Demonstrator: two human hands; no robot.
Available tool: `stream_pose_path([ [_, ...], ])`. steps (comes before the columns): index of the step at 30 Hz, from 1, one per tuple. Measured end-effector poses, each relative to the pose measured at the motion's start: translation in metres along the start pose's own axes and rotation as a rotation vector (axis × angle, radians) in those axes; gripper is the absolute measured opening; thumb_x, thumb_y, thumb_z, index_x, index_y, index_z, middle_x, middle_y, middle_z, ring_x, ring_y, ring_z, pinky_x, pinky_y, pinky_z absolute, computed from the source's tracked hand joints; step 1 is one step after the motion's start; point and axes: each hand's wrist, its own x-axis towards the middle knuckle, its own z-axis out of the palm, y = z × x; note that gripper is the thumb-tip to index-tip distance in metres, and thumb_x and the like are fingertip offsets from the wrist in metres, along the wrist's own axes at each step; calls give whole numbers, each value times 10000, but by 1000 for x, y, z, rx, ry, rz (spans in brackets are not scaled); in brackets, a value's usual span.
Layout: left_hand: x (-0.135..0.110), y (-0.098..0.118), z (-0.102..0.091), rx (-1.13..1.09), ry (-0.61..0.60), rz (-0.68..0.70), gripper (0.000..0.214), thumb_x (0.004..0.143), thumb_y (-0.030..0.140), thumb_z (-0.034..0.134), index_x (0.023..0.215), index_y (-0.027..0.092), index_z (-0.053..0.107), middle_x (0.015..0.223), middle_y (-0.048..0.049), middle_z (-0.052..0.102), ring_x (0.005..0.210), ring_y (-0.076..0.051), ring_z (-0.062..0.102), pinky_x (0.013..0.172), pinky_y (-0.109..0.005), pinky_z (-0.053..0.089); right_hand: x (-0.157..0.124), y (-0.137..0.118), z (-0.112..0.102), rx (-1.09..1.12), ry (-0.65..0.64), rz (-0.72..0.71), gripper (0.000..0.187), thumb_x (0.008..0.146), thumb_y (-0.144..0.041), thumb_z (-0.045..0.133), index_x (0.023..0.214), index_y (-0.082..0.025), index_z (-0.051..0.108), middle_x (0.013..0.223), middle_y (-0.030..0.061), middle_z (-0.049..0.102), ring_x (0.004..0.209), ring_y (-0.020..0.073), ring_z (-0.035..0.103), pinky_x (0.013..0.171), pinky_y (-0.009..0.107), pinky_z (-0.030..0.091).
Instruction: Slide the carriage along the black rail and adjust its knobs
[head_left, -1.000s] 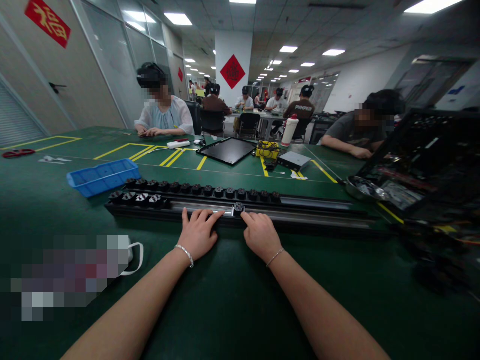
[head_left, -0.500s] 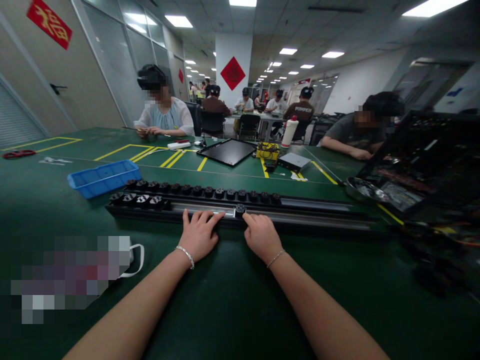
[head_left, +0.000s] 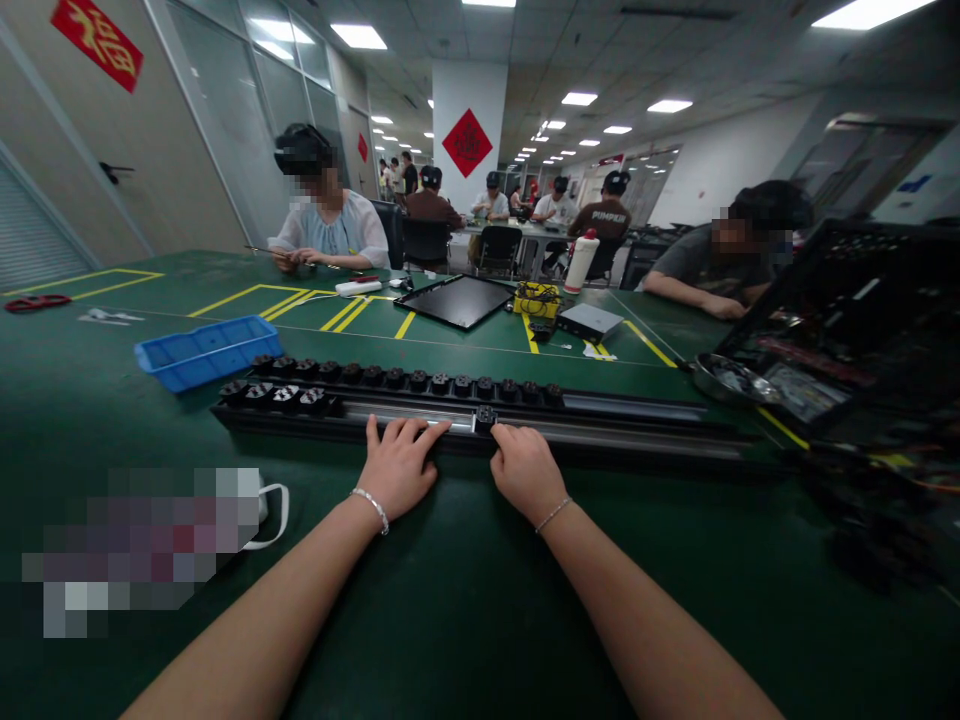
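Observation:
Two long black rails lie side by side across the green table. The near rail (head_left: 637,432) has a metal channel, and a single small black socket module (head_left: 485,417) sits in it. My left hand (head_left: 397,462) lies flat on the near rail, fingers spread, just left of that module. My right hand (head_left: 525,468) rests on the rail's front edge with its fingertips against the module. A few modules (head_left: 281,397) sit at the near rail's left end. The far rail (head_left: 405,380) carries a row of several black modules.
A blue plastic tray (head_left: 206,352) stands at the left behind the rails. A metal bowl (head_left: 724,378) and a black crate (head_left: 862,320) are at the right. A black panel (head_left: 454,300), a yellow box (head_left: 536,298) and a small grey box lie further back. Other people sit at tables.
The single module and my right hand's fingertips have shifted slightly to the right along the near rail. My left hand has stayed flat in place.

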Motion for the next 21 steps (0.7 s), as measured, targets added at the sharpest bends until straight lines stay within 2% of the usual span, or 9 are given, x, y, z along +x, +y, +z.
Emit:
stream_pose_path([
  [13, 0, -1, 2, 4, -1, 0, 578, 729, 230, 482, 1292, 341, 417, 1203, -41, 532, 1156, -275, 404, 1037, -632, 41, -3, -1, -2, -38, 0, 40, 174, 772, -150, 439, 899, -202, 545, 881, 46, 627, 809, 180, 488, 752, 308, 269],
  [21, 0, 0, 2, 1, 10, 7, 575, 727, 231, 481, 1289, 338, 423, 1197, -41, 536, 1155, -277, 404, 1040, -632, 35, -2, 1, -2, -34, -7, 43, 139, 763, -146, 439, 853, -196, 533, 822, 44, 616, 780, 174, 488, 736, 296, 270],
])
